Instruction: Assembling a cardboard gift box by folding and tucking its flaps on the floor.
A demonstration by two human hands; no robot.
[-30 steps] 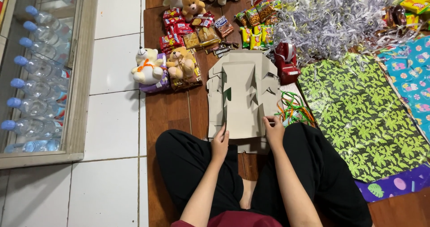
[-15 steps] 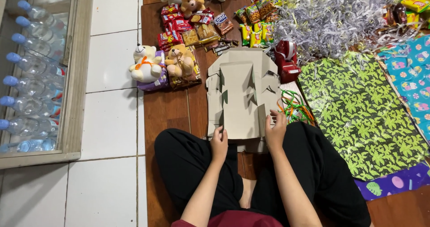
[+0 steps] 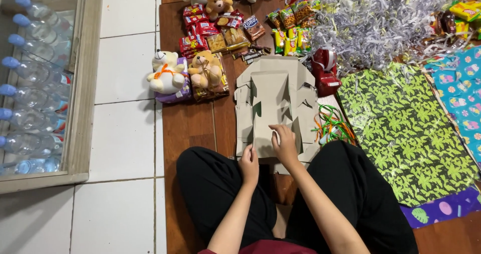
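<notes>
- Left hand: fingers curled together, pinching the near edge of the flat grey cardboard box blank, just above the left knee.
- Right hand: fingers bent and close together, fingertips pressing down on the blank's near middle panel; thumb tucked toward the panel edge.
- Cardboard box blank: unfolded, grey, with cut flaps along both sides; lies on the brown wooden floor strip straight ahead of the crossed legs in black trousers, its near edge touching the hands.
- Two small plush bears: white one with orange ribbon and tan one, each on a flat wrapped packet, side by side just left of the blank.
- Snack packets, red: small glossy rectangles in a loose pile at the far end of the wooden strip, beyond the bears; brown and dark packets beside them.
- Snack packets, green and yellow: small pouches in a cluster just beyond the blank's far edge.
- Red tape dispenser: touching the blank's far right side.
- Orange and green ribbon: loose tangle just right of the blank.
- Shredded silver paper: large heap at far right.
- Green leaf-print wrapping sheet: spread flat to the right; blue patterned sheet beyond it.
- Plastic water bottles with blue caps: rows behind a glass-fronted frame at the left edge, beside white floor tiles.
</notes>
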